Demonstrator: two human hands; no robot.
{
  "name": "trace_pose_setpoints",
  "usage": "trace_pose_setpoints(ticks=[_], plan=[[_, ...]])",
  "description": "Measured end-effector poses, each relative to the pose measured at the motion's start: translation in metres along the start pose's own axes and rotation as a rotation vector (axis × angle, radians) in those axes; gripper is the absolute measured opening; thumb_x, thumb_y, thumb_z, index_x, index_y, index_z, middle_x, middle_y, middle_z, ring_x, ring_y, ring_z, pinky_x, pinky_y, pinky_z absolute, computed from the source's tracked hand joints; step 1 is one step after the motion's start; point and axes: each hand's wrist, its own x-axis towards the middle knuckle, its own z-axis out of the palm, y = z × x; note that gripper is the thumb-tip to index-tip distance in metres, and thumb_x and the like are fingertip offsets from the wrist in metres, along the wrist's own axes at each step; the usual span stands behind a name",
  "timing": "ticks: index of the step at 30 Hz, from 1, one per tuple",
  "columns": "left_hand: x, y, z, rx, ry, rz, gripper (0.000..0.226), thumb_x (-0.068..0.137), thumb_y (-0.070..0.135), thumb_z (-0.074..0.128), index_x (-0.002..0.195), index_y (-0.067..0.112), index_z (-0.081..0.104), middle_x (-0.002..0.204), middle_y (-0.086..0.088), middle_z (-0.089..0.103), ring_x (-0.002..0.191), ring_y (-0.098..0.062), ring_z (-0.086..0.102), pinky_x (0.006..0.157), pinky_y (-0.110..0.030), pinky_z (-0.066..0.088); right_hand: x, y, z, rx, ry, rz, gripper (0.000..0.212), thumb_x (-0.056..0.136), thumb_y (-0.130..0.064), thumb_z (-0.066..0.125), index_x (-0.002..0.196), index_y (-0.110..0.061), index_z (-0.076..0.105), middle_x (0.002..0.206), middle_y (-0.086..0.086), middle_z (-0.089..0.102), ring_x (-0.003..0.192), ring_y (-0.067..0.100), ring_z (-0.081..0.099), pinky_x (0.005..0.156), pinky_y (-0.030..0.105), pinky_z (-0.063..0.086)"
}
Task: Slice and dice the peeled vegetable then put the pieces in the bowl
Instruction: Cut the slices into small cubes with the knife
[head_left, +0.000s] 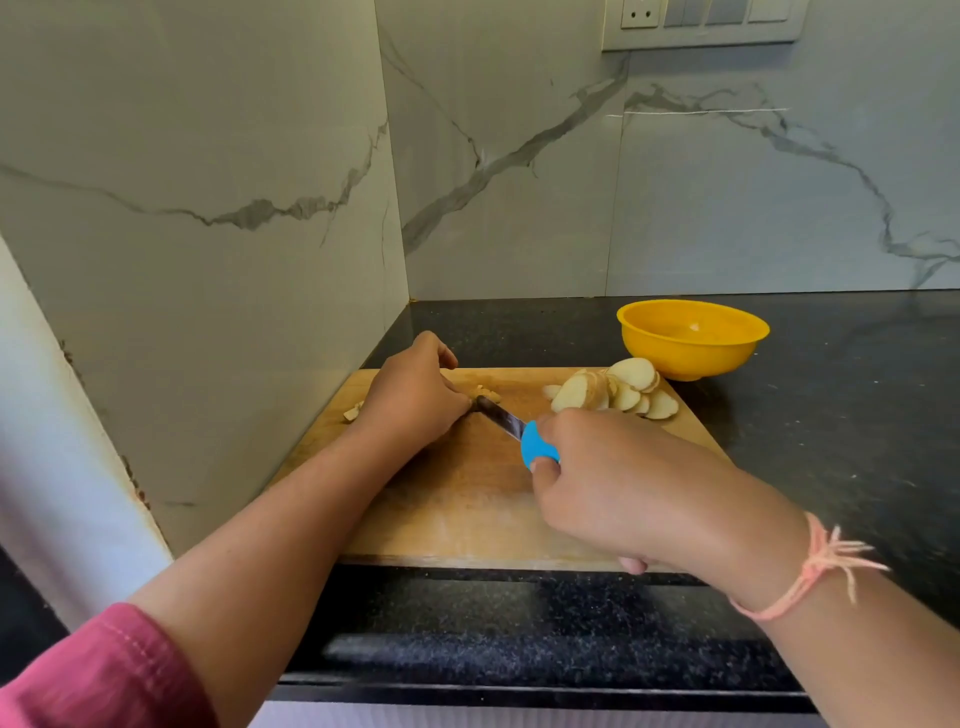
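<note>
The knife (511, 426) is gripped by its blue handle in the right hand (623, 483); the pieces (491, 395) being diced are held down under the curled fingers of the left hand (415, 395) on the board (467, 509). Fingertips are best kept tucked back (the blade lies right against them). Counted: one knife, one board, one bowl (691, 353), at least six slices (623, 395) heaped near it
</note>
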Motion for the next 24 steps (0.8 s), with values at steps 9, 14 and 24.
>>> trace_pose_setpoints(ticks=[9, 14, 24], plan=[[-0.002, -0.003, -0.003, -0.001, -0.118, 0.06, 0.038, 0.089, 0.007, 0.06, 0.123, 0.022, 0.054, 0.114, 0.004, 0.063, 0.094, -0.007, 0.058, 0.069, -0.015, 0.047, -0.015, 0.019, -0.007, 0.097, 0.105, 0.031, 0.039, 0.098, -0.035, 0.034, 0.135, -0.027, 0.042, 0.089, -0.004, 0.059, 0.041, 0.006, 0.05, 0.045, 0.019, 0.043], [-0.001, -0.001, -0.001, 0.051, -0.133, 0.105, 0.034, 0.091, 0.014, 0.06, 0.123, 0.023, 0.057, 0.118, 0.005, 0.062, 0.095, -0.005, 0.054, 0.072, -0.013, 0.045, -0.004, 0.017, 0.0, 0.172, 0.144, 0.083, 0.04, 0.099, -0.035, 0.032, 0.138, -0.026, 0.039, 0.098, -0.002, 0.06, 0.045, 0.007, 0.053, 0.048, 0.02, 0.048], [0.006, -0.01, -0.009, 0.111, -0.051, 0.057, 0.011, 0.088, 0.025, 0.067, 0.098, 0.027, 0.065, 0.103, 0.006, 0.06, 0.091, -0.01, 0.053, 0.078, -0.025, 0.048, 0.017, 0.003, 0.018, 0.041, 0.176, -0.026, 0.029, 0.097, -0.033, 0.037, 0.119, -0.019, 0.051, 0.075, -0.004, 0.05, 0.062, 0.011, 0.049, 0.047, 0.024, 0.034]])
